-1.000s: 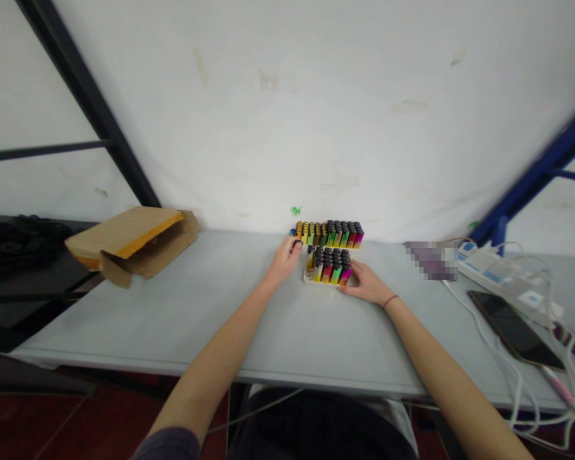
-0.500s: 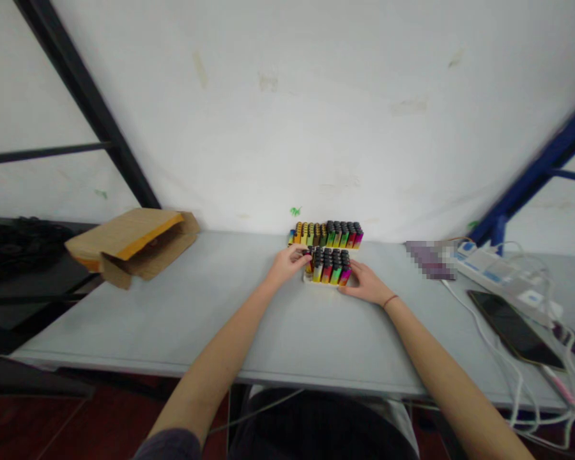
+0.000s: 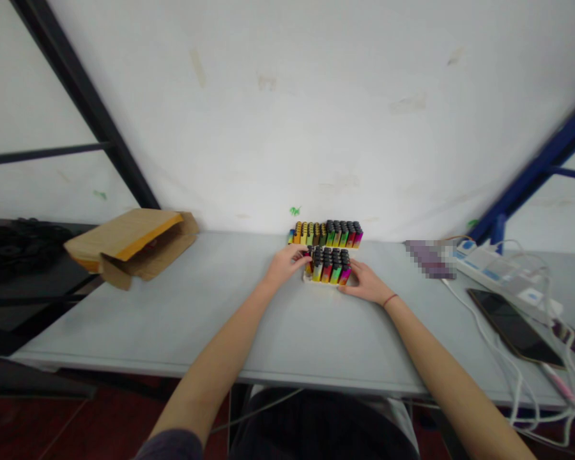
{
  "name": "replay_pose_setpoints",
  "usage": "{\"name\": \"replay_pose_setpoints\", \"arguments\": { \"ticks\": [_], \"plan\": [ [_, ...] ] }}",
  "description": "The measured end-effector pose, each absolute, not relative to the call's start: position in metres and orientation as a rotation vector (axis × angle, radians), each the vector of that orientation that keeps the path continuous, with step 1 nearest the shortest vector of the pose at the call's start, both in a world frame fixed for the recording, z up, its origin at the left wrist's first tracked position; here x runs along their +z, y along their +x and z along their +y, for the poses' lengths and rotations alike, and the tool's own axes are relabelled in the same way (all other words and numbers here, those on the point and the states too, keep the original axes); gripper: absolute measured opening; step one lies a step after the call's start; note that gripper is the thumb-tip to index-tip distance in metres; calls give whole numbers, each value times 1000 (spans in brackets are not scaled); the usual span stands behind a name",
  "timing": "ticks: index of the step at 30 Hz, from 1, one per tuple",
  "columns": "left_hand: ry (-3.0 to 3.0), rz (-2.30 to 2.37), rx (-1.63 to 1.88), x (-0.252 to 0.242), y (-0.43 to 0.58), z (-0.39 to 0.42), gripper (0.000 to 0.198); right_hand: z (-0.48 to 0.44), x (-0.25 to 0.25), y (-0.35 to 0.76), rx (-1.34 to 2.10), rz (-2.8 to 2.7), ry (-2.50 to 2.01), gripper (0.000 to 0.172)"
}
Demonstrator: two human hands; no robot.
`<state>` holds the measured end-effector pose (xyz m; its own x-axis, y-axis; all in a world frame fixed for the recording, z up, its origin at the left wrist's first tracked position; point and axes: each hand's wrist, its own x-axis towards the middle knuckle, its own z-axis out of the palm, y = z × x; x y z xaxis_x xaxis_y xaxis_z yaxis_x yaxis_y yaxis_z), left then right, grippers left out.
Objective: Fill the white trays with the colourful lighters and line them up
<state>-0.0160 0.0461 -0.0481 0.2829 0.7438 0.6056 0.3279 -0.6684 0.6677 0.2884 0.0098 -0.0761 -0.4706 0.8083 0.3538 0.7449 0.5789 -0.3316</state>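
Two trays of colourful lighters with black tops stand at the table's far edge by the wall. The far tray holds a long row. The near tray is smaller. My left hand is at the near tray's left end, fingers pinched on a lighter there. My right hand rests against the near tray's right front corner, fingers curled on it.
A grey table runs along a white wall. An open cardboard box lies at the back left. A power strip, white cables and a dark phone lie at the right. Black and blue frame posts stand at both sides.
My left hand came back from the far tray's left end to the near tray's left end with a lighter pinched in it. My right hand stayed on the near tray.
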Motion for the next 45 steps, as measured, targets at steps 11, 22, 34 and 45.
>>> {"name": "replay_pose_setpoints", "arguments": {
  "ticks": [11,22,34,45],
  "plan": [
    [2404,917,1308,-47,-14,42,23,10,-76,288,193,-2334,-1220,75],
    [2058,2036,1035,-43,-27,53,43,10,-77,288,199,-2328,-1266,77],
    [2262,1996,654,-40,-24,51,43,9,-76,288,208,-2329,-1251,76],
    [2266,2089,593,-33,-33,48,36,9,-77,289,215,-2320,-1253,75]
  ]
}}
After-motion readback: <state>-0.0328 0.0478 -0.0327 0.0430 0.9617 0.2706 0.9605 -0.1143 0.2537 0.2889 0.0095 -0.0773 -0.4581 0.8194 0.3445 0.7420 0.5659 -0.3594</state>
